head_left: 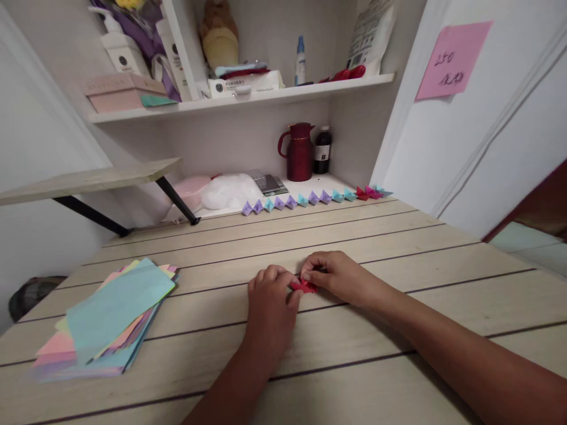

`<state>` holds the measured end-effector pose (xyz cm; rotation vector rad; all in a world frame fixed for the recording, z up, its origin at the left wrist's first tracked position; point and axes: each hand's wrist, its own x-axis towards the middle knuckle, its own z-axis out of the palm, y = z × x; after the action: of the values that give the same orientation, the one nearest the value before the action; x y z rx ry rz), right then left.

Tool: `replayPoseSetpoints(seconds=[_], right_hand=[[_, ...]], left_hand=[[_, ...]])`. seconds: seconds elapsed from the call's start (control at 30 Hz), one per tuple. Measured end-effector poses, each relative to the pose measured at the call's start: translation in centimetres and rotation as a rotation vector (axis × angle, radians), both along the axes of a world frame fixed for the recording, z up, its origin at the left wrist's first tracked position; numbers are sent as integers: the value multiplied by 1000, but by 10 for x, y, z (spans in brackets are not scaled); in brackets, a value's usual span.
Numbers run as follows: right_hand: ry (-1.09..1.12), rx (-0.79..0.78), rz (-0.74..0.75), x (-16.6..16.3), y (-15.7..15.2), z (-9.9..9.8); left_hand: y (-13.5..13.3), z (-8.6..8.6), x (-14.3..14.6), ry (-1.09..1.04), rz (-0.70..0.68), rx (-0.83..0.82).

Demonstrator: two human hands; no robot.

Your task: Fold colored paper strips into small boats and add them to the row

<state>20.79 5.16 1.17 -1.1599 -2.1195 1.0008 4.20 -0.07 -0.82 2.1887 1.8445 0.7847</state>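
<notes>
Red paper (pixel 309 288) between both hands (pixel 272 296)

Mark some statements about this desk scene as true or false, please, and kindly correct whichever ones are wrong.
1. The left hand and the right hand are both at a small red folded paper. True.
2. The stack of coloured paper lies to the right of both hands. False: it lies to their left.
3. The dark red jug stands beside a dark bottle with a white label. True.
4. Every piece in the row of folded paper pieces is purple. False: light blue, red and pink ones show too.
5. The pink paper note carries handwriting. True.
</notes>
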Motion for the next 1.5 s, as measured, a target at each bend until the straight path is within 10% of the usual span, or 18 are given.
replayPoseSetpoints(seconds=[0.67, 1.5], right_hand=[[19, -127, 130, 14, 11, 1], [-349, 438, 91, 20, 6, 6]], left_hand=[[-3, 1, 3, 74, -74, 46], [-5, 3, 8, 169, -90, 40]])
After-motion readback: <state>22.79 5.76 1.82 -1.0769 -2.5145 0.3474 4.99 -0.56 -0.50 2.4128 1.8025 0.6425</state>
